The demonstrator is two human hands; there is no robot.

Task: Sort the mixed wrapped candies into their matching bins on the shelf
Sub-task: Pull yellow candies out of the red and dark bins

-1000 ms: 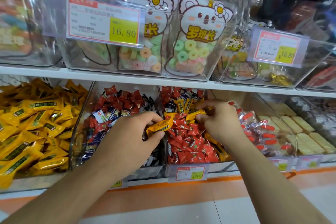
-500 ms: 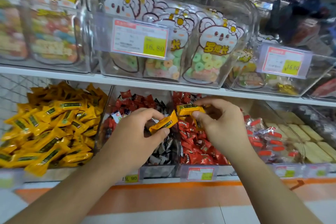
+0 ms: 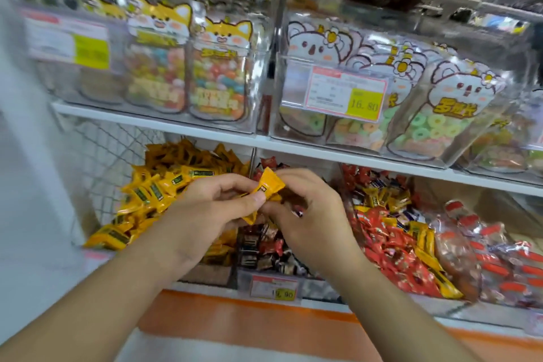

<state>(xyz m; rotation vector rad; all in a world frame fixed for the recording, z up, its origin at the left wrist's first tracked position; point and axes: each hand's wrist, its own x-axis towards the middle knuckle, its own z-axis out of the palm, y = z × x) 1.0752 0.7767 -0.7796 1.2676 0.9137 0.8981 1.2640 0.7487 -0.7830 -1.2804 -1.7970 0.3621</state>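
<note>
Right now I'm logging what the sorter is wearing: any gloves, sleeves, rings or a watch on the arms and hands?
None show. The left hand and right hand are bare, with no gloves, rings or watch. Both forearms are uncovered to the frame's lower edge, no sleeves in view. Nails look short and unpainted.

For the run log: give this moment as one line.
left hand: pinches yellow candy | right hand: touches it | yellow bin: left
</note>
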